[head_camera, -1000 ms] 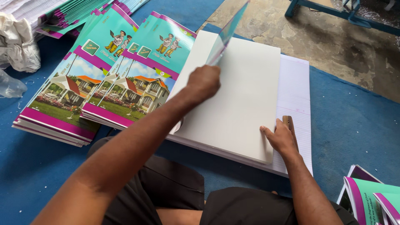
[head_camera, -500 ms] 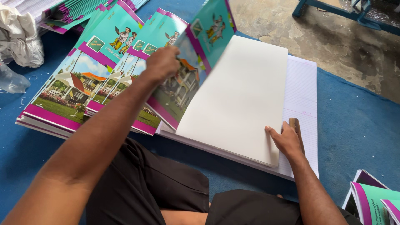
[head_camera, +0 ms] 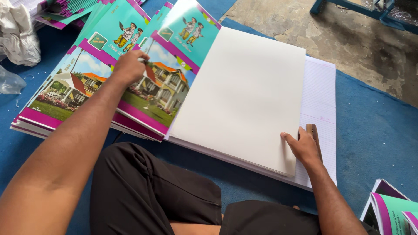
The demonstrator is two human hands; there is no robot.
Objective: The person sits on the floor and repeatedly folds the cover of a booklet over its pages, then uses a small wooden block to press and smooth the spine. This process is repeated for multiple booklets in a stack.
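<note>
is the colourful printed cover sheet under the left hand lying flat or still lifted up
Lying flat. The teal-and-magenta printed cover sheet lies picture side up on the pile of covers beside the white sheet stack, with the left hand pressing down on it.

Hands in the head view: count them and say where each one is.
2. The left hand rests on the printed cover sheet at upper left. The right hand presses the lower right corner of the white sheet stack. None seems hidden.

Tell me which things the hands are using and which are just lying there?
In use: left hand on the printed cover sheet; right hand on the white sheet stack, beside a brown tool; lined paper underneath.

Lying about: crumpled white plastic, booklets at bottom right, blue frame.
</note>
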